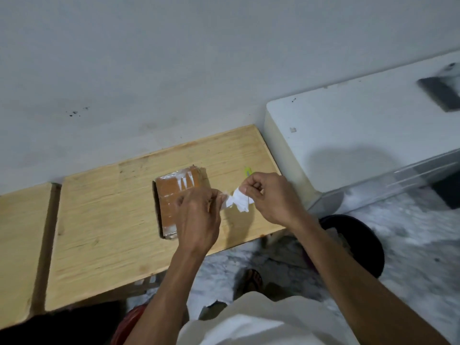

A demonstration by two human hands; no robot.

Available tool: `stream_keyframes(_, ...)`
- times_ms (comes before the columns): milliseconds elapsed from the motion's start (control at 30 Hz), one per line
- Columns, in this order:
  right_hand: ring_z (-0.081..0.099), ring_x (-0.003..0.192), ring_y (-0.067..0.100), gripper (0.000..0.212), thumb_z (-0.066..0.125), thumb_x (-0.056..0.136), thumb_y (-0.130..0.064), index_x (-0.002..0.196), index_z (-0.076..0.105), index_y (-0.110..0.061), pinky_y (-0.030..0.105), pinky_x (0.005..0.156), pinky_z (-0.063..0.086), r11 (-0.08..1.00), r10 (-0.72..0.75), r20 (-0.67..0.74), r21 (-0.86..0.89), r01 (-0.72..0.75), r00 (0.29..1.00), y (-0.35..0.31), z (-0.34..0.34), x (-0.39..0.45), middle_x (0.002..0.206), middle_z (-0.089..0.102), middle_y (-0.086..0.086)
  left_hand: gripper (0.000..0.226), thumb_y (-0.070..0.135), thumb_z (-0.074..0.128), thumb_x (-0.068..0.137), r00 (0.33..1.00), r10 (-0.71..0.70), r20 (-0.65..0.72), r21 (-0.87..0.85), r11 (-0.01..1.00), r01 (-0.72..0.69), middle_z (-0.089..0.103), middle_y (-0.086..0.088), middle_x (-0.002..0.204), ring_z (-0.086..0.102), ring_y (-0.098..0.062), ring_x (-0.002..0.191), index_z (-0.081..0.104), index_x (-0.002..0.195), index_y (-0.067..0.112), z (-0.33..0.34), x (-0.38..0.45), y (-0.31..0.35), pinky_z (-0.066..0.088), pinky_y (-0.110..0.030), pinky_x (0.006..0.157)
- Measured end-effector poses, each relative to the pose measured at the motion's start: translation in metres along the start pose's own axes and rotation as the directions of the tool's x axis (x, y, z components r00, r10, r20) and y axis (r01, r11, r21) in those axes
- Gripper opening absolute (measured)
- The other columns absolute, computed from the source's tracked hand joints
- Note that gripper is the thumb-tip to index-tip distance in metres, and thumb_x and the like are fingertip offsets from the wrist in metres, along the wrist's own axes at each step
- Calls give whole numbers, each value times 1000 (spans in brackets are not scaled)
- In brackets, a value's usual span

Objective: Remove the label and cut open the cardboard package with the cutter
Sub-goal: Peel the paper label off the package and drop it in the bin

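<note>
White cloth, a shirt (261,324), fills the bottom edge, closest to the camera. Two bare arms reach out from it over the bench (104,220), which is made of pale wood planks.

The left hand (199,217) is curled, with its fingertips pinched on one end of a crumpled white label (237,199). The right hand (271,195) is curled too, and its thumb and fingers pinch the other end. The label hangs between the two hands, just above the bench, and looks torn and wrinkled.

Under and behind the left hand lies the cardboard package (174,192). It is brown, wrapped in shiny clear tape, and rests flat near the middle of the bench. The left hand hides its near right corner.

Just behind the right hand, a small yellow-green thing (247,171) lies on the bench. It may be the cutter, but it is blurry and mostly hidden.

To the right of the bench stands a white box-like appliance (361,135). Below it, on the floor, sits a dark round bin (361,242). A plain grey wall (174,70) rises behind everything.
</note>
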State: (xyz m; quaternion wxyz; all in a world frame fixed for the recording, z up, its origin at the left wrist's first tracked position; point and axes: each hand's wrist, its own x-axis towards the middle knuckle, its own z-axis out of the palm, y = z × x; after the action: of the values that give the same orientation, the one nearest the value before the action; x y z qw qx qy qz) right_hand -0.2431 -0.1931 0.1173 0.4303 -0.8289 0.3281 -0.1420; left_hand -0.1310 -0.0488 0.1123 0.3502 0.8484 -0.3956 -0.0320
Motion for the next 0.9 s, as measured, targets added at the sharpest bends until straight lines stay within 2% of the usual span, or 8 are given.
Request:
stream_keyframes(133,57,62,-2,16,63,93,-21,83,71,-13,19,60,44,983,150,-162,126,-130,975,11,1,-37,67,62,-14,37,33,64,93,999,-46,10,-173,984,47,51,19,64,54,-15,70,46,61,40,1,-19,7,50,-47,76)
stream_keyframes(267,56,59,6,19,66,91,-24,72,67,-26,31,61,48,897,388,-353,357,-261,851,32,-2,-82,61,64,-11,31,33,67,93,997,-72,6,-285,956,71,64,17,71,62,-8,72,67,64,21,5,-46,24,52,-42,68)
stream_keyframes(400,58,65,10,18,62,95,-25,80,66,-16,31,64,50,818,526,-432,492,-297,732,36,-3,-125,72,67,-1,31,31,66,93,1000,7,26,-277,961,0,62,17,74,62,-21,81,68,67,14,27,-75,52,50,-47,74)
stream_keyframes(500,64,72,21,23,61,94,-33,75,66,-20,41,71,59,711,696,-517,594,-376,498,69,-25,-156,74,67,3,22,27,66,92,995,-97,22,-331,939,98,57,23,73,64,-24,82,72,74,15,37,-93,63,52,-46,74)
stream_keyframes(567,68,78,29,28,62,90,-41,68,65,-24,53,73,59,649,759,-582,644,-405,291,101,-61,-182,74,68,4,21,29,65,94,986,-166,8,-329,931,159,67,12,75,67,-21,80,76,83,16,36,-88,50,54,-44,73)
stream_keyframes(600,69,79,30,29,63,88,-44,67,65,-23,53,75,59,646,754,-611,626,-436,240,117,-80,-196,75,68,6,22,30,64,95,989,-148,13,-296,944,145,72,6,78,68,-21,79,77,85,15,35,-81,44,55,-43,73)
stream_keyframes(767,61,79,20,25,62,94,-31,92,70,-7,34,77,53,695,669,-716,509,-508,199,162,-125,-229,85,68,9,29,35,58,99,982,68,178,-92,994,-52,73,-3,81,66,-27,78,76,90,13,88,-66,54,52,-41,67)
stream_keyframes(900,62,82,27,19,57,96,-23,87,67,-9,28,70,41,630,705,-686,487,-605,181,214,-125,-224,88,67,10,22,30,61,96,935,109,339,-2,993,-115,73,-5,90,64,-34,90,76,91,15,169,-77,105,52,-47,75)
